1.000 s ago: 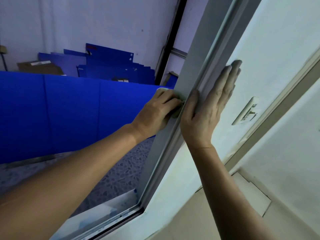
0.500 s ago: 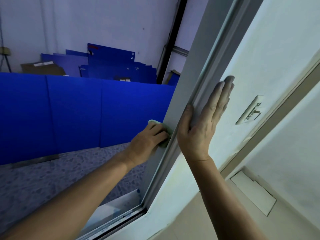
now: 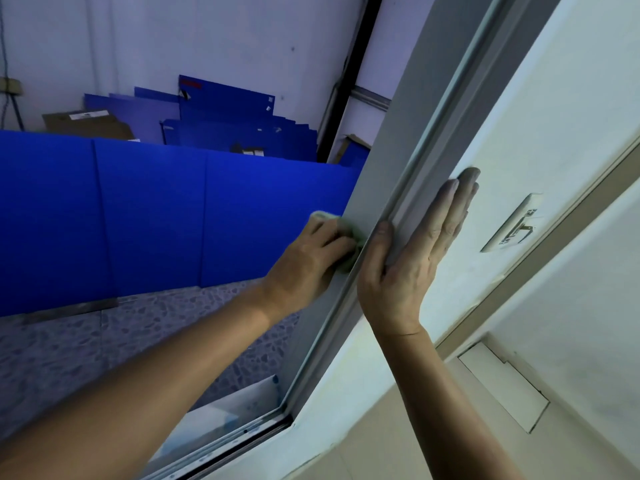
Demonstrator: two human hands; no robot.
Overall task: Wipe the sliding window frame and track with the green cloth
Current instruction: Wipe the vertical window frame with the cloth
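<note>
1. Two hands: left hand [image 3: 308, 263] and right hand [image 3: 412, 258].
2. One green cloth [image 3: 349, 244].
3. One window frame [image 3: 391, 188].
4. One bottom track [image 3: 235, 441].
5. One window latch [image 3: 512, 225].
6. One cardboard box [image 3: 86, 124].
7. Blue panels [image 3: 156, 216]: several, the stack behind too overlapped to count.

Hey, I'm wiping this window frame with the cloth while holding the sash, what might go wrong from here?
1. Your right hand has its thumb hooked over the edge of the window frame beside the cloth; if the sash slides, it could get pinched.
2. Your left hand holds the green cloth out past the frame; a loose grip might drop it outside.
</note>
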